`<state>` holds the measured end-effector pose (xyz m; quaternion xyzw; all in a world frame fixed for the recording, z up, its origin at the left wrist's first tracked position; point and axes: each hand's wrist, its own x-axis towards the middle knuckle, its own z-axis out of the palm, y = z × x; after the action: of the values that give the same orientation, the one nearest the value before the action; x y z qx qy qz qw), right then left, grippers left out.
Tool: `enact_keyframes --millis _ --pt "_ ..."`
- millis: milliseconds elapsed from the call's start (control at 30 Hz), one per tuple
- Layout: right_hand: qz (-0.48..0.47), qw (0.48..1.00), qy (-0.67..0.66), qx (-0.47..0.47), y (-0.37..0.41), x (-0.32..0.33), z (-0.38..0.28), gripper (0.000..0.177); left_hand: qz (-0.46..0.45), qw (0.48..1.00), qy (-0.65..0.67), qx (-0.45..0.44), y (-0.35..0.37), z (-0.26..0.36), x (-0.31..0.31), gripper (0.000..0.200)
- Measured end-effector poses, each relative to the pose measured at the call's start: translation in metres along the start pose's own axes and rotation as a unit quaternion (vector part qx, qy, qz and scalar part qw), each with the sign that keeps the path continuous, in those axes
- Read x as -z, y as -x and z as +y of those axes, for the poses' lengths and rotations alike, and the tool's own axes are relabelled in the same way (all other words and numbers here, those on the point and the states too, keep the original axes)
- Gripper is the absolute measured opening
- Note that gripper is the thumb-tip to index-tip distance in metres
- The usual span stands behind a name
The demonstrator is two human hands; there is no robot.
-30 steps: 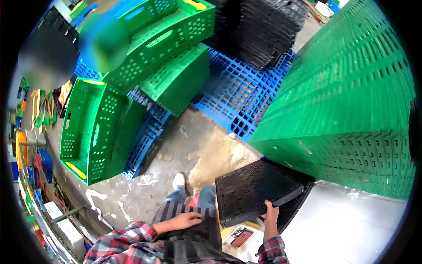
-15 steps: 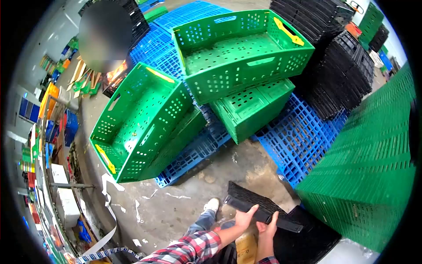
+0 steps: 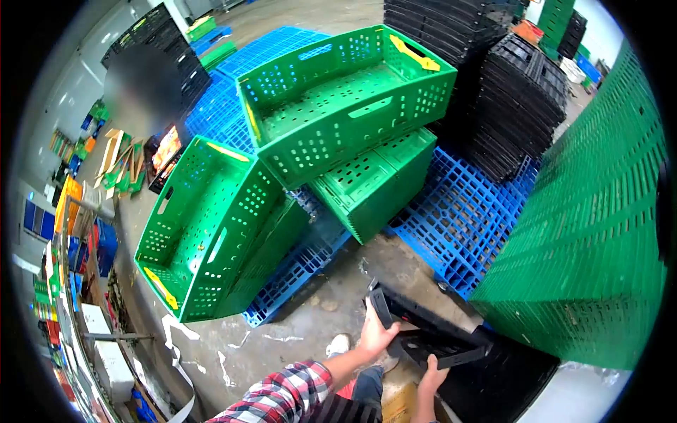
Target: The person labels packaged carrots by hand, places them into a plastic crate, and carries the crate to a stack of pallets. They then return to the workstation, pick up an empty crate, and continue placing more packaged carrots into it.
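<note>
A black folding crate [image 3: 440, 347] is tilted in front of me, partly unfolded, with one end panel standing up. My left hand [image 3: 379, 330] is closed around that raised end panel at the crate's left side. Lower right, my right hand [image 3: 431, 376] grips the crate's near edge with the thumb on top. Just beyond and to the right of it lies a flat black surface [image 3: 518, 374], perhaps another folded crate. A cardboard box [image 3: 400, 403] shows between my forearms, partly hidden.
Two open green crates [image 3: 352, 106] with yellow clips stand on folded green ones. Blue pallets [image 3: 469, 218] lie under and beside them. Tall stacks of folded green crates [image 3: 571, 261] and black crates [image 3: 518, 106] rise at the right. Another person [image 3: 144, 88] is at upper left.
The crate's end panel has swung up from the flat folded crate. My left hand has moved up and left with it, and my right hand has shifted slightly down. The view has shifted too.
</note>
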<state>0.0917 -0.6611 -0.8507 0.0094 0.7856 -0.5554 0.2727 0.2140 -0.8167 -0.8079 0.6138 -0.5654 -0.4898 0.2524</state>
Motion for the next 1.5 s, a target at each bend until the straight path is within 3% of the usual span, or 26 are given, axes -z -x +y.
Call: enact_keyframes --millis 67,133,200,267,300,333,400,467,533,567,600,733,800,833,867,900,933,967,1000,1033,1067,1100,1133,1300,1467,1500 --pt "0.006 0.995 0.099 0.007 -0.018 0.035 -0.001 0.057 -0.063 0.994 -0.084 0.036 -0.023 0.015 0.017 0.093" --pt "-0.003 0.974 0.219 0.054 -0.023 0.063 -0.043 0.057 -0.112 0.976 -0.186 -0.033 -0.045 0.006 0.038 0.092" --pt "0.018 0.94 0.324 0.103 -0.039 0.101 -0.044 0.05 -0.207 0.937 -0.26 -0.111 -0.051 0.014 0.079 0.086" --pt "-0.002 0.875 0.483 -0.03 -0.014 0.108 -0.099 0.055 -0.234 0.924 -0.266 -0.141 -0.043 -0.002 0.101 0.087" --pt "-0.019 0.822 0.57 -0.014 -0.015 0.119 -0.077 0.057 -0.23 0.927 -0.277 -0.108 -0.03 -0.003 0.105 0.089" --pt "-0.044 0.812 0.579 -0.067 -0.016 0.126 -0.057 0.065 -0.221 0.929 -0.286 -0.074 -0.014 -0.005 0.11 0.09" --pt "-0.042 0.813 0.576 -0.07 -0.006 0.143 -0.033 0.071 -0.219 0.934 -0.282 0.006 0.019 -0.019 0.107 0.093" --pt "-0.07 0.781 0.61 -0.111 0.013 0.159 -0.025 0.078 -0.207 0.929 -0.304 0.051 0.047 -0.04 0.102 0.093" --pt "-0.078 0.824 0.546 -0.132 0.031 0.163 -0.026 0.067 -0.235 0.926 -0.294 0.012 0.061 -0.059 0.117 0.094" --pt "-0.089 0.839 0.534 -0.053 0.023 0.179 0.001 0.066 -0.251 0.928 -0.275 0.002 0.062 -0.055 0.122 0.093" --pt "-0.112 0.841 0.529 -0.01 0.037 0.17 -0.023 0.059 -0.269 0.928 -0.258 -0.01 0.058 -0.049 0.127 0.091" --pt "-0.097 0.818 0.555 -0.12 0.039 0.152 -0.052 0.07 -0.323 0.903 -0.284 -0.01 0.017 -0.026 0.114 0.091" --pt "-0.053 0.912 0.386 -0.125 0.014 0.175 0.009 0.066 -0.33 0.887 -0.316 -0.061 0.004 -0.017 0.106 0.09" --pt "-0.126 0.885 0.445 0.053 -0.008 0.182 0.037 0.062 -0.323 0.888 -0.32 -0.064 0.0 -0.013 0.105 0.083" --pt "-0.196 0.819 0.495 0.213 -0.016 0.203 0.075 0.06 -0.275 0.891 -0.281 -0.227 -0.014 -0.06 0.101 0.073" --pt "-0.222 0.797 0.532 0.181 -0.019 0.204 0.09 0.058 -0.287 0.916 -0.209 -0.188 -0.023 -0.082 0.1 0.064" --pt "-0.218 0.773 0.558 0.209 0.0 0.179 0.072 0.061 -0.249 0.908 -0.293 -0.165 -0.024 -0.074 0.109 0.063" --pt "-0.14 0.852 0.504 0.025 0.029 0.14 0.027 0.069 -0.267 0.924 -0.274 0.02 -0.027 -0.044 0.119 0.069" --pt "-0.094 0.876 0.466 -0.08 0.037 0.126 0.021 0.073 -0.189 0.942 -0.258 -0.101 -0.027 -0.074 0.116 0.074" --pt "-0.098 0.879 0.459 -0.082 0.039 0.125 0.026 0.079 -0.186 0.946 -0.247 -0.1 -0.03 -0.086 0.114 0.074" --pt "-0.095 0.807 0.553 -0.183 0.051 0.102 -0.018 0.088 -0.198 0.947 -0.252 -0.01 -0.028 -0.071 0.116 0.07" --pt "-0.106 0.775 0.592 -0.19 0.047 0.105 -0.01 0.093 -0.193 0.95 -0.246 -0.007 -0.032 -0.079 0.114 0.069" --pt "-0.103 0.78 0.586 -0.195 0.047 0.109 -0.012 0.094 -0.211 0.943 -0.255 0.041 -0.031 -0.064 0.115 0.069" --pt "-0.137 0.808 0.543 -0.181 0.044 0.111 -0.004 0.094 -0.206 0.96 -0.176 0.074 -0.024 -0.052 0.111 0.069" --pt "-0.181 0.831 0.498 -0.17 0.057 0.096 -0.004 0.098 -0.201 0.957 -0.195 0.082 -0.024 -0.077 0.103 0.076" --pt "-0.172 0.855 0.448 -0.197 0.054 0.088 -0.006 0.095 -0.198 0.955 -0.201 0.092 -0.016 -0.086 0.094 0.078"
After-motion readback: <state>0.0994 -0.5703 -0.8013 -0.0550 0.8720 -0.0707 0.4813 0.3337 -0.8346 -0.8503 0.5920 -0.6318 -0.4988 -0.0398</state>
